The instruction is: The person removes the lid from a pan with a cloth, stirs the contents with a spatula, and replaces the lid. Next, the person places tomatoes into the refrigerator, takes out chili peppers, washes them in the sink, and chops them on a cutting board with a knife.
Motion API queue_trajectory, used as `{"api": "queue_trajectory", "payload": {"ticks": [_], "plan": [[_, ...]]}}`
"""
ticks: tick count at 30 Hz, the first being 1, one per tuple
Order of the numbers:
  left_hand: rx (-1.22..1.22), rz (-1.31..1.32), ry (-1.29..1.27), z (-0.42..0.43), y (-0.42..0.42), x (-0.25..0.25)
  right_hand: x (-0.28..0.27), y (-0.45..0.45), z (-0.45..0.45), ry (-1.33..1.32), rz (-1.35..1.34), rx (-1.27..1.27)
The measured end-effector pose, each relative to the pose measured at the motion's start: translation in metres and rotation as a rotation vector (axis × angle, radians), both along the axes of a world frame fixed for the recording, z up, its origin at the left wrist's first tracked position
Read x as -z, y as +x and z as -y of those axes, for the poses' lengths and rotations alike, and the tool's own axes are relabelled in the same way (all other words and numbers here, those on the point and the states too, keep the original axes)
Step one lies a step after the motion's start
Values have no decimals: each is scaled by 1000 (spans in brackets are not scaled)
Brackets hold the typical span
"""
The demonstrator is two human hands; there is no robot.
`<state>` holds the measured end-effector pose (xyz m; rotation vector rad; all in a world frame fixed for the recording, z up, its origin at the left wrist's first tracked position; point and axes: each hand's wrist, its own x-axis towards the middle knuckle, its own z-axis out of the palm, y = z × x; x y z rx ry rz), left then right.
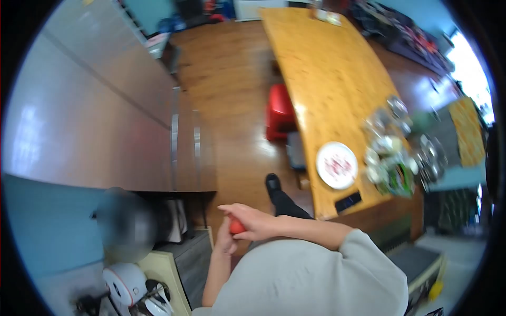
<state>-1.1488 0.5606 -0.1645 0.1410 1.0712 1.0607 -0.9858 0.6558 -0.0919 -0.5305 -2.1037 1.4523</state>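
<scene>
A small red object (236, 226), too blurred to name, sits between my two hands in front of my body. My left hand (226, 241) holds it from the left and below. From the right, my right hand (253, 221) lies over it, its fingers reaching across toward the left hand. Both hands touch each other around the object. On the wooden table (332, 79) to the right lies a white plate (337, 165) with small reddish bits on it. A dark phone (348, 201) is near the table's corner.
Jars and a green package (396, 179) crowd the table's right edge. A red stool (280, 112) stands beside the table. Large metallic cabinet doors (105, 105) rise on the left. A white appliance (125, 283) is at the lower left, above it a blurred round dark thing.
</scene>
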Motion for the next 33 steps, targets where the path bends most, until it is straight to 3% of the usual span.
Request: {"api": "queue_trajectory", "payload": {"ticks": [6,12,14,17,18,21,24,33], "plan": [[-26,125,23,-76,-15,-22,-16,-21,-105,-25,-19,-280],[-92,408,260,-135,-20,-32,-46,-51,-196,9,-140,-528],[-157,286,242,-138,-25,-27,-42,-60,-222,17,-142,-551],[-253,331,386,-146,-41,-34,1,-94,-265,-707,-187,-437],[-307,331,411,-148,-46,-38,24,-110,-281,-809,-120,-375],[-424,330,421,-147,-67,-32,80,-161,-331,-837,-43,-365],[-465,323,427,-157,-86,-29,110,-211,-362,-980,197,-188],[-578,241,500,-199,-121,-25,166,-331,-440,-1258,238,150]]}}
